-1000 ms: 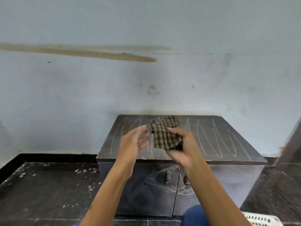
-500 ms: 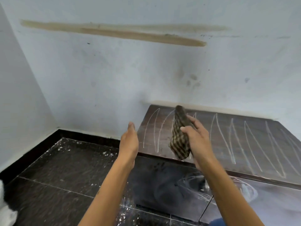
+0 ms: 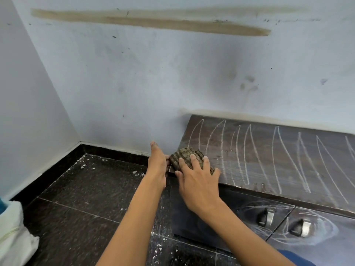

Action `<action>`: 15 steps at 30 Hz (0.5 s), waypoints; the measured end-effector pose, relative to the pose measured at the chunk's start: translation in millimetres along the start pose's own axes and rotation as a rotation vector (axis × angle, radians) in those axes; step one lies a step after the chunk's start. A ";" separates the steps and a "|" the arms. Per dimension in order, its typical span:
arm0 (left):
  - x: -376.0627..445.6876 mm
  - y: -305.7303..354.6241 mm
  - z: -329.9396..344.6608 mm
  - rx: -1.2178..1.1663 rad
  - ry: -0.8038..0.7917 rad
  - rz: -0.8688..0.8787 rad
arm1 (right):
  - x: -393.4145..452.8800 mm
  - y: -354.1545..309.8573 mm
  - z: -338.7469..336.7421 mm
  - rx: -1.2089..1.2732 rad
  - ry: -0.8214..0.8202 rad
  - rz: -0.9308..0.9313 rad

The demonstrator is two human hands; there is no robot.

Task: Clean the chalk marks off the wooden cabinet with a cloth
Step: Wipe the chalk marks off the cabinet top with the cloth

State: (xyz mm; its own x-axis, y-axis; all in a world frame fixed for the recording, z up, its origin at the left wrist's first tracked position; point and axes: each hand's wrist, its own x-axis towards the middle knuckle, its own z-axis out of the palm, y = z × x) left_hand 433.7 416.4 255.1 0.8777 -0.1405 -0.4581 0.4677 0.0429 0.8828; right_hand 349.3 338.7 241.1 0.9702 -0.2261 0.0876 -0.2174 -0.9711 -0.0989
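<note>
Currently your right hand (image 3: 197, 181) presses the wadded cloth (image 3: 187, 158) flat-fingered onto the cabinet (image 3: 269, 162) corner; left hand (image 3: 157, 162) steadies the edge beside it, grip unclear. Cloth looks soft and light, likely to bunch: keep your palm over its middle across the chalk marks (image 3: 249, 150).

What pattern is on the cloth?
Brown and tan checks on the cloth, seen in the head view.

Left arm: reached forward, bare forearm stretched out.
Left hand (image 3: 158, 162): stood edge-on, fingers straight and together, thumb side up, fingertips pointed away.
Right arm: extended forward, just beside the left, bare to the wrist.
Right hand (image 3: 198, 178): palm down, fingers (image 3: 192, 159) spread and nearly straight, pressed flat, no closed grip.
</note>
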 end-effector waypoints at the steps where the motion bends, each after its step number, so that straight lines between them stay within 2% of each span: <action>1: 0.9 0.3 -0.5 0.005 -0.005 0.001 | 0.8 0.0 1.3 0.005 0.014 0.002; 9: 1.5 -1.0 -1.8 0.038 -0.015 0.045 | 24.8 -5.3 5.7 -0.024 0.105 0.050; 13: -1.3 -3.2 -1.2 0.062 -0.032 0.068 | 11.9 -20.8 15.4 -0.051 0.164 0.146; 15: -0.2 -3.2 0.4 0.069 -0.014 0.076 | 1.4 -29.6 18.2 -0.068 0.129 0.168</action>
State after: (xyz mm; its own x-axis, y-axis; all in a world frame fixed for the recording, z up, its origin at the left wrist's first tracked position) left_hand 432.0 415.9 252.4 0.9085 -0.1537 -0.3886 0.3912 -0.0142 0.9202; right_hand 359.0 368.5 226.1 0.8990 -0.3885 0.2024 -0.3855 -0.9210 -0.0558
